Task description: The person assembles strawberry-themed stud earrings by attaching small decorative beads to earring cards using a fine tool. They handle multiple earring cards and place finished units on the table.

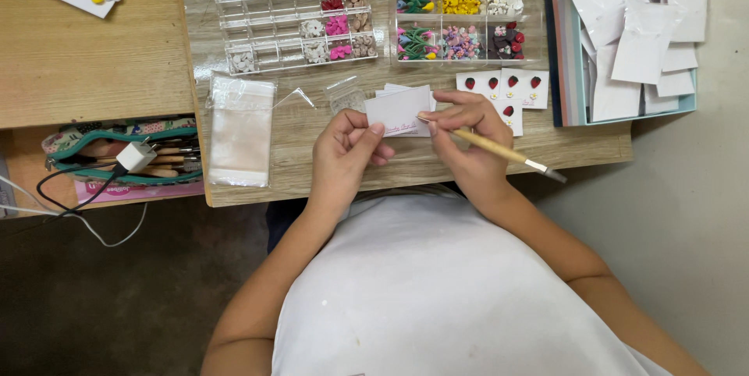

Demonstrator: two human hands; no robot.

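Note:
My left hand [343, 150] pinches a small white card [399, 111] by its left edge, just above the wooden table [296, 142]. My right hand [466, 138] grips a thin wooden-handled tool [499, 151], whose tip meets the card's right side and whose metal end points out to the right. Behind the card lie more white cards with small red strawberry studs [507, 86].
Two clear compartment boxes hold tiny clay flowers and charms, one at the back centre [257, 9] and one to its right [464, 9]. A stack of clear bags [240, 130] lies left. A teal box of blank cards [624, 40] sits right. A tool pouch [117, 161] and charger cable are far left.

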